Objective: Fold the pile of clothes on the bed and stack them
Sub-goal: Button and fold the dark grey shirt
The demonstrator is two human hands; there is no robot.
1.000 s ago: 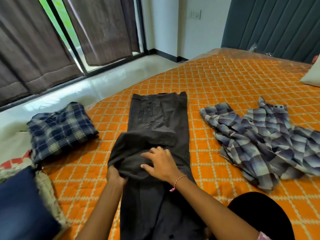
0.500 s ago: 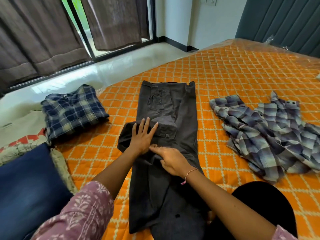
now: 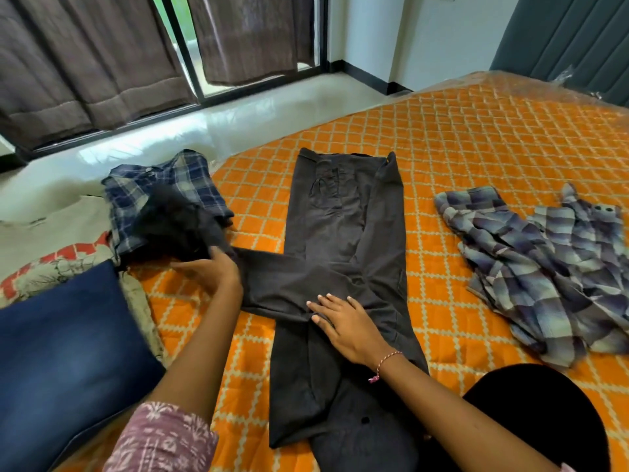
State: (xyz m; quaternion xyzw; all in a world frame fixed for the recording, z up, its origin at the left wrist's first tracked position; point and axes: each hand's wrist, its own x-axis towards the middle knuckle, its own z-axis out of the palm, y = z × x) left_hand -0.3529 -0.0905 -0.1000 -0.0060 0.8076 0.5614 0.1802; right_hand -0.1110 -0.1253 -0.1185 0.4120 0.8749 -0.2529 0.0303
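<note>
Trousers, dark grey, lie lengthwise on the orange quilted bed, waistband away from the person, between the folded blue plaid shirt on the left and the crumpled grey-purple plaid shirt on the right. One leg is drawn out sideways to the left, its end blurred over the folded shirt. That swinging end could drag across the folded shirt and undo it, and the pull could twist the trousers askew if the pinning hand slips. The left hand grips the drawn-out leg; the right hand lies flat, fingers straight, pressing the cloth at the crossing. Half a second earlier both hands sat together on a flap folded up over the trousers; that flap now trails out to the left.
</note>
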